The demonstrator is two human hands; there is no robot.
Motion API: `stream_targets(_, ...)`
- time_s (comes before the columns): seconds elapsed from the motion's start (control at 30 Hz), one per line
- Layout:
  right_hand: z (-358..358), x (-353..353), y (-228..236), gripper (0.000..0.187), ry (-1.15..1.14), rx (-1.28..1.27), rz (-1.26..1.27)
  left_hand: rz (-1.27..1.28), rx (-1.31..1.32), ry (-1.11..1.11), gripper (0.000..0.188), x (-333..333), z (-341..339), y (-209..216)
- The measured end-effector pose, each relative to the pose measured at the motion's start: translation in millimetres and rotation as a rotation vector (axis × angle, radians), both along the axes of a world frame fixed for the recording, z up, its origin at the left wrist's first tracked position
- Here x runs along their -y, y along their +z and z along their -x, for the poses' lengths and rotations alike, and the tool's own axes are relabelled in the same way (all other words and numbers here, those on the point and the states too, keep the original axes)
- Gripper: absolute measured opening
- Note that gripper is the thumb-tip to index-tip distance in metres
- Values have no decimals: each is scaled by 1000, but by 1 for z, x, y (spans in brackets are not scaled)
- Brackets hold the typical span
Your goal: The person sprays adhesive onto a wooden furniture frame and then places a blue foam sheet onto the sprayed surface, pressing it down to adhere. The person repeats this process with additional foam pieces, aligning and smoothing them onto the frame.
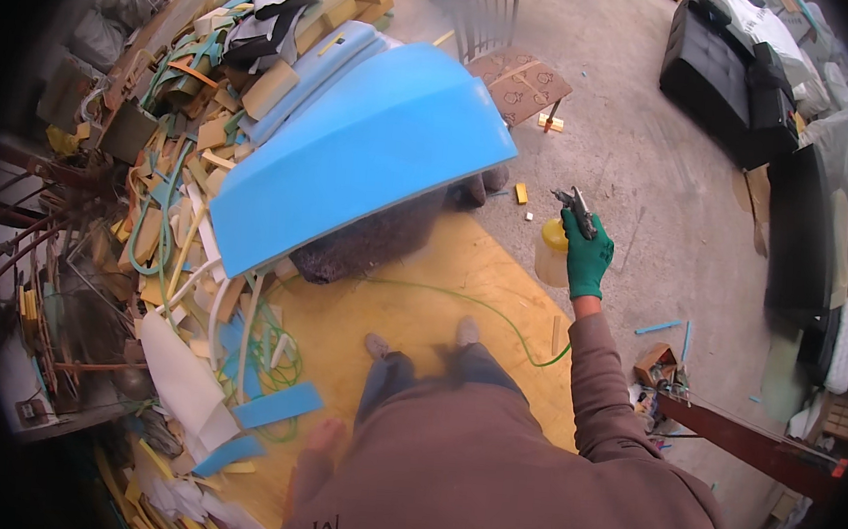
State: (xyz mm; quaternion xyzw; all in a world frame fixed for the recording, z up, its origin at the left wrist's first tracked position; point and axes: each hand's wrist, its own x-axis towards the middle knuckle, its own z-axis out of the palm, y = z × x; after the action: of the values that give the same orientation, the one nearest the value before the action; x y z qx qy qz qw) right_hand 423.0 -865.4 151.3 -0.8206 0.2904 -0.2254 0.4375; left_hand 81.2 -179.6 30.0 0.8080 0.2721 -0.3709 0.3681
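My right hand (pixel 589 259), in a green glove, is raised out front and gripping a spray gun (pixel 578 203). Below the gun hangs a clear cup with a yellow lid (pixel 555 236). Left of it lies a large light-blue foam piece (pixel 373 153) with a bevelled front edge, propped on a dark fabric-covered support (pixel 366 246). The gun is apart from the foam's right end. My left hand (pixel 325 436), bare, hangs low by my left side; its fingers are too blurred to read. A green hose (pixel 499 316) curves across the yellow board toward my right sleeve.
I stand on a yellow board (pixel 463 267). Foam offcuts (pixel 175 237) heap along the left, with blue strips (pixel 278 406) near my left hand. Ahead is a chair (pixel 489 33) beside a patterned board (pixel 518 82). Black sofas (pixel 722 79) line the right; a red-brown beam (pixel 746 435) juts in.
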Motion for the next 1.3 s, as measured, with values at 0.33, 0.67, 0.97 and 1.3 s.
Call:
stream_targets(0.33, 35, -69, -5, 31, 82, 66, 13, 119, -150, 331, 42, -53, 10, -26)
stream_targets(0.67, 42, -236, 17, 25, 406, -53, 67, 289, -57, 411, 34, -133, 38, -56)
stream_targets(0.97, 35, -391, 42, 26, 714, 18, -6, 275, 7, 554, 38, -177, 58, -50)
stream_targets(1.3, 22, -497, 41, 27, 934, 45, 87, 264, -28, 593, 27, -201, 80, -50)
